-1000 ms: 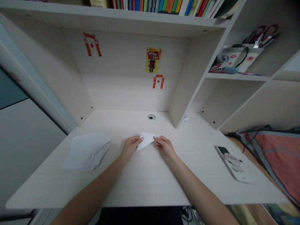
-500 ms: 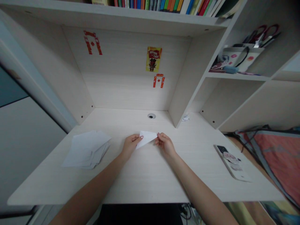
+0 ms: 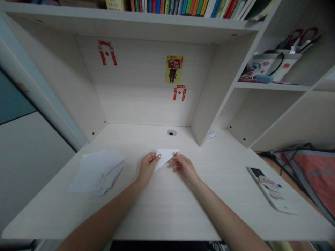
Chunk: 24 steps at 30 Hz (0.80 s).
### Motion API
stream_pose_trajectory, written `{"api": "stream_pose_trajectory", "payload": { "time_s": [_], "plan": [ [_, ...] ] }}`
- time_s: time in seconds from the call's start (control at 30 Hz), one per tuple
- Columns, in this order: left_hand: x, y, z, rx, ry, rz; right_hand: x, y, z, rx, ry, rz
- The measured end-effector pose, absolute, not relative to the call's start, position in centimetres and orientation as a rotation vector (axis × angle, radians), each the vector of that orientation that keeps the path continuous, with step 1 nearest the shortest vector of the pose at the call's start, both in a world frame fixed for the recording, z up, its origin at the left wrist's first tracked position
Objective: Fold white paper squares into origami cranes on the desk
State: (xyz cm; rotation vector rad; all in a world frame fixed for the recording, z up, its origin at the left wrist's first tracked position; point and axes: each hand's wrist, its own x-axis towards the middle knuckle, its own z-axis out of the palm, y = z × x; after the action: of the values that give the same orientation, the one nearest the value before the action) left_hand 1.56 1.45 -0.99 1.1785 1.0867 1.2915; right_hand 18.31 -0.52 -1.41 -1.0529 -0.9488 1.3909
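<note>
A small folded piece of white paper [image 3: 164, 157] with a pointed lower edge is held just above the desk, between my two hands. My left hand [image 3: 148, 165] pinches its left side, thumb on top. At its right corner, my right hand [image 3: 183, 165] grips with thumb and fingertips, the other fingers curled below. To the left of my left hand lies a loose stack of white paper sheets [image 3: 98, 170], its edges uneven.
A phone [image 3: 270, 190] with stickers on its back lies on the desk [image 3: 167, 212] at the right. Ahead stands a back panel with red and yellow stickers [image 3: 174, 69]. Books [image 3: 188, 7] fill the shelf above; a pen holder [image 3: 274, 64] with scissors sits upper right.
The view has shifted slightly, so the whole scene sits a little lower. My right hand has moved slightly at the paper's right corner; both hands still hold the paper.
</note>
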Motion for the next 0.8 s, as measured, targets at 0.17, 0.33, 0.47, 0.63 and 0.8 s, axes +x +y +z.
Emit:
{"api": "stream_pose_trajectory", "payload": {
  "time_s": [0.17, 0.33, 0.47, 0.63, 0.8],
  "plan": [
    [2.0, 2.0, -2.2, 1.191, 0.99, 1.276, 17.4, -0.7, -2.7, -1.133, -1.241, 1.32],
    [2.0, 2.4, -2.8, 1.217, 0.927, 1.273, 17.9, -0.3, -2.5, -1.08, -1.089, 1.231],
    [2.1, 2.3, -2.7, 1.217, 0.927, 1.253, 18.2, -0.3, -2.1, -1.12, -1.11, 1.183],
    [2.2, 1.9, -2.5, 1.251, 0.903, 1.161, 18.4, -0.1, -2.7, -1.161, -1.182, 1.014],
    [2.0, 1.7, -2.1, 1.37, 0.895, 1.054, 18.6, 0.1, -3.3, -1.214, -1.369, 0.778]
  ]
}}
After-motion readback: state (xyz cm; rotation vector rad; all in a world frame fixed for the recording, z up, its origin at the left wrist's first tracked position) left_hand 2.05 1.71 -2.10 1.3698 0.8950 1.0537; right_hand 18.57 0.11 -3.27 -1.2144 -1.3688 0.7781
